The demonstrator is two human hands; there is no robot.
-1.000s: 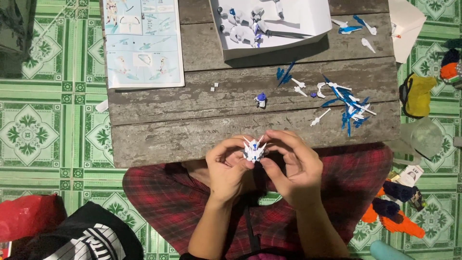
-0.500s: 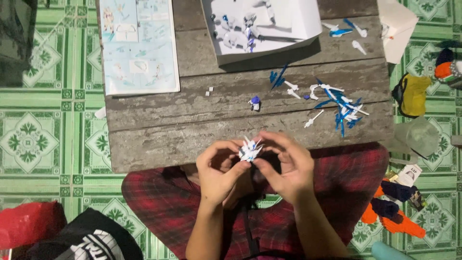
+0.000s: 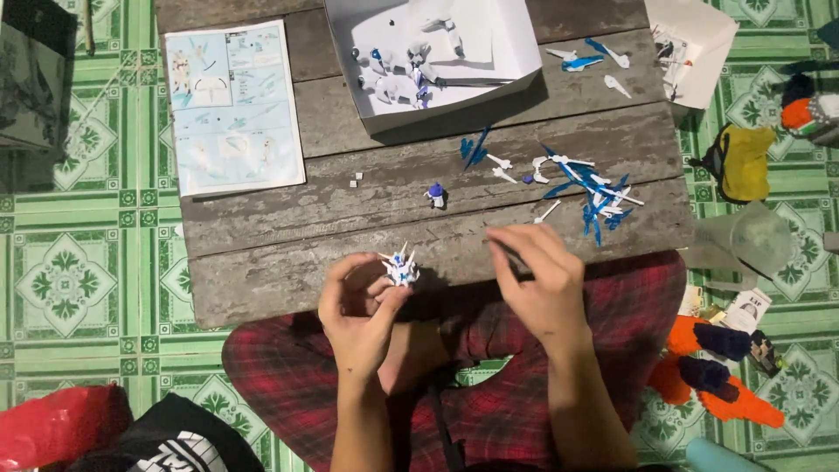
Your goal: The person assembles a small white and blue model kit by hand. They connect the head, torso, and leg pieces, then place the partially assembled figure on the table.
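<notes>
My left hand (image 3: 360, 308) pinches a small white and blue spiky model part (image 3: 400, 267) over the near edge of the low wooden table (image 3: 288, 262). To the right, my right hand (image 3: 537, 278) rests at the table's edge, apart from the part, with a thin dark tool (image 3: 509, 253) between its fingers. Just beyond that hand lies a heap of blue and white plastic pieces (image 3: 587, 188). A tiny blue and white piece (image 3: 435, 194) stands alone mid-table.
An open white box (image 3: 516, 48) with several model parts sits at the back. An instruction sheet (image 3: 232, 107) lies on the table's left. My red plaid legs are under the table. Bags and toys lie on the green tiled floor at right.
My two hands were together on the model part. Now the right hand has let go and moved right toward the loose pieces; the left hand keeps the part.
</notes>
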